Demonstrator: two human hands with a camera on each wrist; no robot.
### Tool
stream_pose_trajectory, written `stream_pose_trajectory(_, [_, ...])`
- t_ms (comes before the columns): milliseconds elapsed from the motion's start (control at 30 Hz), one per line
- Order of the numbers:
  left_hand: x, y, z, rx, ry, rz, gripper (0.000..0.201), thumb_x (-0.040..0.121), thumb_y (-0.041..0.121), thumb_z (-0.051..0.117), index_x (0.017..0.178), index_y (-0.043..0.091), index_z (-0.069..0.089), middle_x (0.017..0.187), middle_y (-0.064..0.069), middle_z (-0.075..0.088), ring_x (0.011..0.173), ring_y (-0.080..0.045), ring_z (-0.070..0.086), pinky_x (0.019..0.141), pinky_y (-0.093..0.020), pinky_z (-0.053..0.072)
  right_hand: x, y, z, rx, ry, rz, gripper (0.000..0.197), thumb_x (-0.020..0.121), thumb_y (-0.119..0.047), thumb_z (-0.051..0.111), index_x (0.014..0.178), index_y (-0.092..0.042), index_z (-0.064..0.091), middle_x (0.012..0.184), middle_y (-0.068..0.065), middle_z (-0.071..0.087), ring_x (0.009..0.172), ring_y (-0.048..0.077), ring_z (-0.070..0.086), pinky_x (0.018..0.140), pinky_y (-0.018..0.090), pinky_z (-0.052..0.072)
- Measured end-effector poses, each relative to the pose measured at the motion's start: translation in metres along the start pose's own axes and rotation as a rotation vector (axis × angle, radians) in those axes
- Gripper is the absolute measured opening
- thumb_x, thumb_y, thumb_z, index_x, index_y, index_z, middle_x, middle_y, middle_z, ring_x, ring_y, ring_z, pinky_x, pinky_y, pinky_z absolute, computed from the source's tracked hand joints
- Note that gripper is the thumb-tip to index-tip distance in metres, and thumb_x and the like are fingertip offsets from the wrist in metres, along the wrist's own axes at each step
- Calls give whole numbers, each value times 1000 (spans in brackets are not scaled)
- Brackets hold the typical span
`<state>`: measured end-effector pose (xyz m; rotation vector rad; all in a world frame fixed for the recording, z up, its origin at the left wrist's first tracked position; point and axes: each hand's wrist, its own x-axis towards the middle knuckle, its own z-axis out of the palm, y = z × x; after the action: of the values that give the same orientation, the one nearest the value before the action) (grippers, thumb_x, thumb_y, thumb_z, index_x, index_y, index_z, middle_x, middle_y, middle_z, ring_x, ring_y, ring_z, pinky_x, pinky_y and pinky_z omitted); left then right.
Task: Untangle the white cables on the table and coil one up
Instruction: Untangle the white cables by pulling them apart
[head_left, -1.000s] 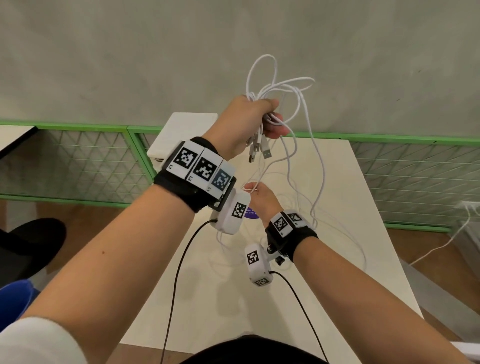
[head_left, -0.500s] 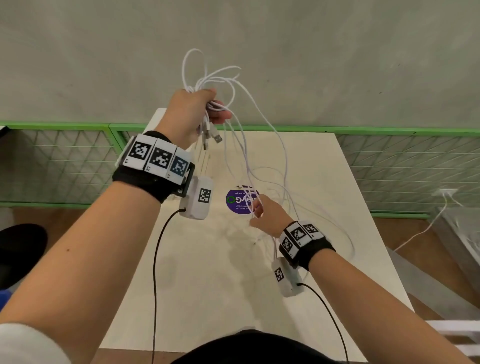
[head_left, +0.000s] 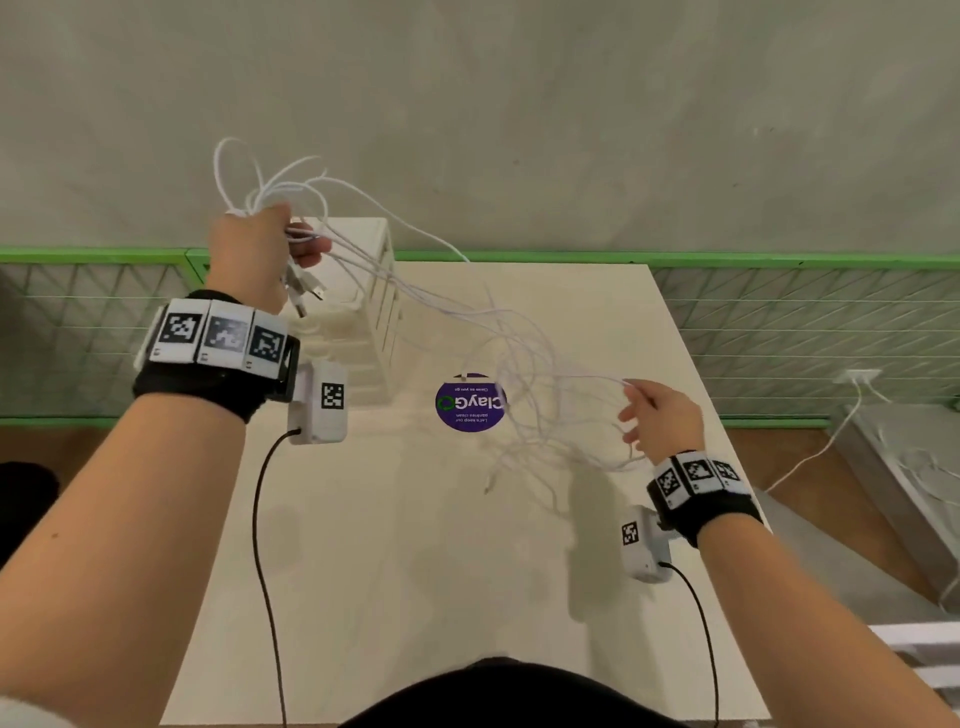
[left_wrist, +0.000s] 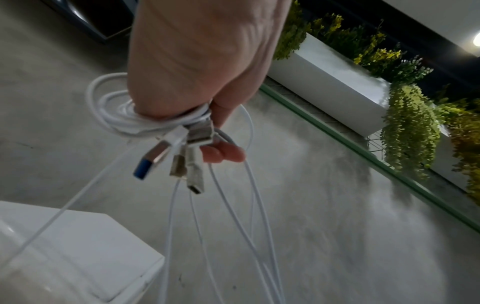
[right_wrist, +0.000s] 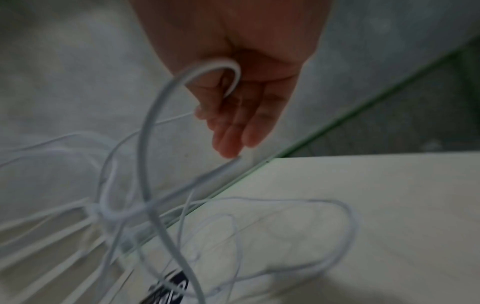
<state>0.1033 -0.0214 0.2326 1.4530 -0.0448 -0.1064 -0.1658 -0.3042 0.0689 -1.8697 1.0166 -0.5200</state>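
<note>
My left hand (head_left: 260, 249) is raised at the back left of the table (head_left: 415, 597) and grips a bunch of tangled white cables (head_left: 452, 310). Loops stick out above the fist. Several USB plugs (left_wrist: 155, 156) dangle under my left hand (left_wrist: 202, 61), beside the coiled strands of the cables (left_wrist: 116, 119). The strands stretch down and to the right to my right hand (head_left: 665, 415), which pinches one strand above the table's right side. In the right wrist view one cable (right_wrist: 148, 144) hooks between the thumb and fingers of my right hand (right_wrist: 246, 92). Loose loops hang to the tabletop.
A white slatted box (head_left: 379, 312) stands at the back of the table under the left hand. A round purple sticker (head_left: 470, 402) marks the table's middle. A green-framed mesh railing (head_left: 779, 259) runs behind, and a wall socket with a plugged cord (head_left: 857, 376) sits to the right.
My hands have moved apart: the left with the bunch to the left, the right out to the right with a strand. The cables now stretch across the table.
</note>
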Motion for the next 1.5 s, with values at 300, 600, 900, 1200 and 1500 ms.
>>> stream_pose_trajectory(300, [-37,-19,38,387,-119,52,20,94,13,51,78,11,63,66,3,64,33,-2,48,31,-17,30,13,-47,6,-34,-190,-106,17,91,-22,58,96,-10,70,75,-10,59,66,1,53,60,11,41])
stream_pose_trajectory(600, [-93,-67,88,298,-610,50,19,95,26,59,84,14,70,58,-7,65,47,-23,45,35,-20,37,-10,-160,32,195,-320,-471,12,90,-12,60,85,-7,69,60,-21,60,57,-10,53,59,5,38])
stream_pose_trajectory(900, [-88,-104,96,651,-519,146,38,78,6,68,59,15,36,59,-1,37,53,-15,35,46,-18,27,-11,-178,6,387,-123,-485,16,92,-12,58,77,-15,64,43,-21,48,43,-2,41,49,8,31])
stream_pose_trajectory(1200, [-57,-159,53,828,-375,10,40,74,23,76,59,10,41,59,-6,42,53,-19,40,50,-27,33,27,-165,-49,724,274,-452,19,91,-22,57,73,-20,63,47,-14,37,44,7,27,45,29,18])
stream_pose_trajectory(1500, [-66,-108,73,582,-351,132,40,80,30,76,54,7,56,41,8,56,37,-4,48,43,-18,39,20,-123,-14,-308,46,-552,45,88,-9,55,132,-15,52,142,9,42,133,24,33,109,27,22])
